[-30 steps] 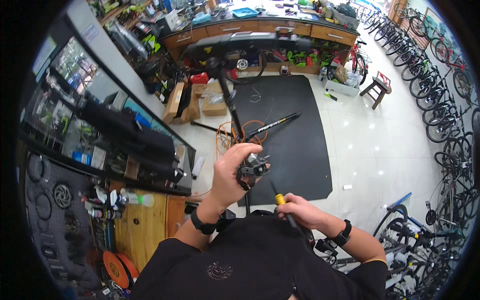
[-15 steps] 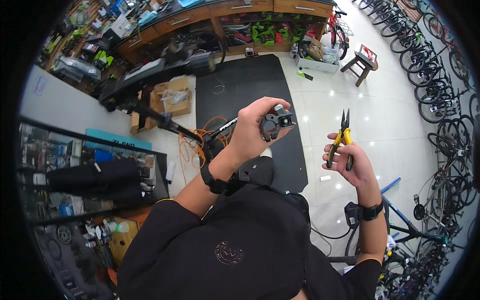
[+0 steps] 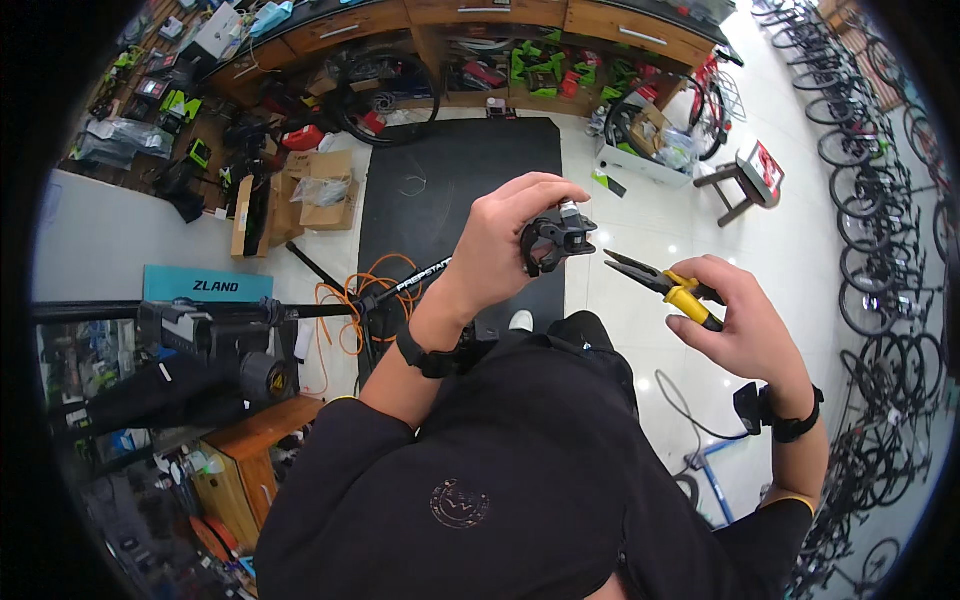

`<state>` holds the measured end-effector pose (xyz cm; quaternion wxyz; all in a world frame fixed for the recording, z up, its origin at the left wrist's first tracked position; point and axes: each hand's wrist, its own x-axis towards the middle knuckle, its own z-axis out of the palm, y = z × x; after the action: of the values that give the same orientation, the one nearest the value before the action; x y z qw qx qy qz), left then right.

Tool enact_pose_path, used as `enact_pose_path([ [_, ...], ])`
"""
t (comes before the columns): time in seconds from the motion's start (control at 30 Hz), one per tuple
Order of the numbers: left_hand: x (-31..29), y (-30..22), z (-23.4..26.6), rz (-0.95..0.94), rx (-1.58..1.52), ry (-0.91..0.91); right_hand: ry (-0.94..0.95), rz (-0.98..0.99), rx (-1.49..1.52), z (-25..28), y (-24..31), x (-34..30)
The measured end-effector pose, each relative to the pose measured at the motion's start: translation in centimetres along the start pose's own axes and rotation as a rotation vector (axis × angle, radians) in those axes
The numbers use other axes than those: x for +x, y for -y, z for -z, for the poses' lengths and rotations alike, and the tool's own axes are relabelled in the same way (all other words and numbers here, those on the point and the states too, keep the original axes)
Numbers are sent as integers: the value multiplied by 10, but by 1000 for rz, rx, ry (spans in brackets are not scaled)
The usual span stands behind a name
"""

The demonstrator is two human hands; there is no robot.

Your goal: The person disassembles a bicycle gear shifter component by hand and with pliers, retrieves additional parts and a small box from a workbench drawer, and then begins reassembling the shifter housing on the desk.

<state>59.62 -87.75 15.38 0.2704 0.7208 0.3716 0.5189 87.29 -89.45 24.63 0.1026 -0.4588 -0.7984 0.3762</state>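
Observation:
In front of my chest, my left hand (image 3: 490, 250) is closed around a small black bicycle part (image 3: 552, 242) with an open C-shaped clamp and a silver piece on top. What lies inside the palm is hidden. My right hand (image 3: 752, 322), to the right, grips needle-nose pliers (image 3: 684, 294) with yellow and black handles. Their dark jaws are slightly parted and point left at the bicycle part, with a small gap between tip and part.
Below my hands lies a black floor mat (image 3: 440, 170). A repair stand (image 3: 200, 322) with a tangled orange cord (image 3: 345, 318) is at the left. Cardboard boxes (image 3: 322, 190) sit by the workbench (image 3: 350, 30). A stool (image 3: 742, 184) and rows of bikes (image 3: 850, 210) stand at the right.
My right hand has turned, so the pliers swing from pointing away from me to pointing left, nearer the bicycle part. The left hand has tilted that part slightly. The view has turned too.

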Motion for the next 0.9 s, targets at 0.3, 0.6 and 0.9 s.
enact_pose_path([
  [0.3, 138, 70, -32, -2, 255, -75, 80, 322, -106, 127, -93, 157],
  [0.6, 240, 115, -33, 70, 333, -138, 345, 342, 40, 213, -125, 293],
  [0.9, 314, 217, 36, 122, 424, -165, 387, 354, -36, 229, -110, 449],
])
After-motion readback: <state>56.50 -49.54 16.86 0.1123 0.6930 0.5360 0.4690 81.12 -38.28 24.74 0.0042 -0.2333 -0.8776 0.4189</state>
